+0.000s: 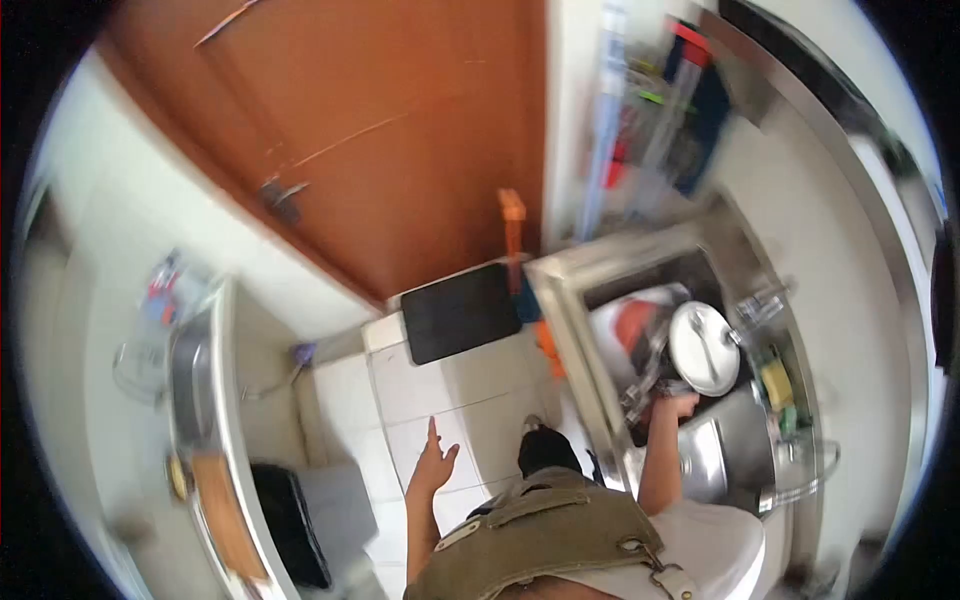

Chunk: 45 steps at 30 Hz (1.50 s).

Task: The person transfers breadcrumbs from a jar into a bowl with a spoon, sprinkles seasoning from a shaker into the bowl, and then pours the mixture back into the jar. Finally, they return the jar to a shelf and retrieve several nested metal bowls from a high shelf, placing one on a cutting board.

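Observation:
Over the tiled floor [405, 385], my left hand [434, 462] is held out with its index finger and thumb apart and nothing in it. My right hand [677, 402] is at the steel sink [585, 345], beside a round white lid or plate [704, 350]. Its fingers look curled at dark and metal items in the basin, but blur hides what they hold. A red and white item [635, 325] lies in the basin left of the round white piece.
A brown door [400, 130] stands ahead with a black mat [460, 313] before it. A yellow sponge [776, 385] sits on the sink's right edge. A counter [235, 400] and a black-lidded bin [290, 525] are on the left.

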Motion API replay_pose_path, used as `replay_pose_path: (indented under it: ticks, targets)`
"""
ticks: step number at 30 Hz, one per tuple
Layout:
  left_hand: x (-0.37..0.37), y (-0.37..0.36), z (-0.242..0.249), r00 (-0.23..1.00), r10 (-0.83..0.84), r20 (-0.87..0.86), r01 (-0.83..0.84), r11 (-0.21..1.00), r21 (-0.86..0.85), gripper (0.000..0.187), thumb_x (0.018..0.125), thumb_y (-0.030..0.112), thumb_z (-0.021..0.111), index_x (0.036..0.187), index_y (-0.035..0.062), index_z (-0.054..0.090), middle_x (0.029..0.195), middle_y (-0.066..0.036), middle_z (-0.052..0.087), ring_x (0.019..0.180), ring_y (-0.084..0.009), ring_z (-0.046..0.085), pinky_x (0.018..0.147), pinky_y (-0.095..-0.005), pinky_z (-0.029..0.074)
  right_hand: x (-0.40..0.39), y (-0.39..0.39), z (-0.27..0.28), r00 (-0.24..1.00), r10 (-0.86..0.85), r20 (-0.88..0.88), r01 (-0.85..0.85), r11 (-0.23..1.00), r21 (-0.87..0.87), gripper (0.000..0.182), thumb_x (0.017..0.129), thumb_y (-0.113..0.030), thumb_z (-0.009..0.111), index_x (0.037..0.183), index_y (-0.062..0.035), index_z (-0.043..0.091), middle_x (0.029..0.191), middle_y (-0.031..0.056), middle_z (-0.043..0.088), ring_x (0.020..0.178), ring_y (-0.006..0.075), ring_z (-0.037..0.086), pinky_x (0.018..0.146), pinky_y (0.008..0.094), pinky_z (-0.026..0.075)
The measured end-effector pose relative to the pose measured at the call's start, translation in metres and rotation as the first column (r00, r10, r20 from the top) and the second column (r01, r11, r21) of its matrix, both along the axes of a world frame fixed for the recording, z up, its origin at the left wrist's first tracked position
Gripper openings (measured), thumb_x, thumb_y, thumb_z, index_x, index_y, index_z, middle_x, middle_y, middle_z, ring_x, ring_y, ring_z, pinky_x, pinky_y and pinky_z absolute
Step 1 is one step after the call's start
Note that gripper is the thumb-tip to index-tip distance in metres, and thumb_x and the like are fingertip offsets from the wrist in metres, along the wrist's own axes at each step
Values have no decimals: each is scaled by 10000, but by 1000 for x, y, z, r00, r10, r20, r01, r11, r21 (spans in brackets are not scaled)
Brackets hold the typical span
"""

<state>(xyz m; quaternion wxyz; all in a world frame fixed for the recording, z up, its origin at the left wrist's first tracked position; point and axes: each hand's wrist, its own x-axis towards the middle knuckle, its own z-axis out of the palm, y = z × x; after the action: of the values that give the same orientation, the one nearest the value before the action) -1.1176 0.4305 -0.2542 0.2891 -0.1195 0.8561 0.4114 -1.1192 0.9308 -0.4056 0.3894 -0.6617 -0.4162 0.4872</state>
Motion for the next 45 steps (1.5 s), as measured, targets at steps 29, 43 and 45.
replay_pose_path:
  ticks: [29, 43, 45]
  targets:
    - [812, -6, -3, -291, 871, -397, -932, -351, -87, 618, 870, 310, 534, 1359, -2, 321, 1279, -286, 446, 1182, -393, 448, 1007, -403, 354, 583, -707, 151, -820, -430, -378, 355, -900, 255, 274, 864, -125, 525, 1124, -53, 480, 848, 22, 526, 714, 89, 493, 608, 216, 418]
    - [1056, -377, 37, -194, 607, -770, -900, -423, -107, 634, 792, 256, 638, 1331, 58, 371, 1372, -242, 330, 1286, -399, 297, 1057, -439, 281, 900, -1042, 136, -826, -556, 86, 491, -638, 593, 1113, 585, -186, 855, 1403, -88, 107, 1338, 242, 307, 1260, 336, 316, 1050, 442, 259]
    - [1073, -409, 32, -98, 687, -720, -842, -443, -308, 736, 744, 252, 674, 1367, 91, 317, 1406, -246, 253, 1279, -459, 260, 1044, -496, 280, 916, -1047, 138, -822, -565, 79, 490, -629, 604, 1105, 598, -162, 844, 1405, -90, 92, 1333, 215, 324, 1262, 316, 319, 1051, 420, 272]
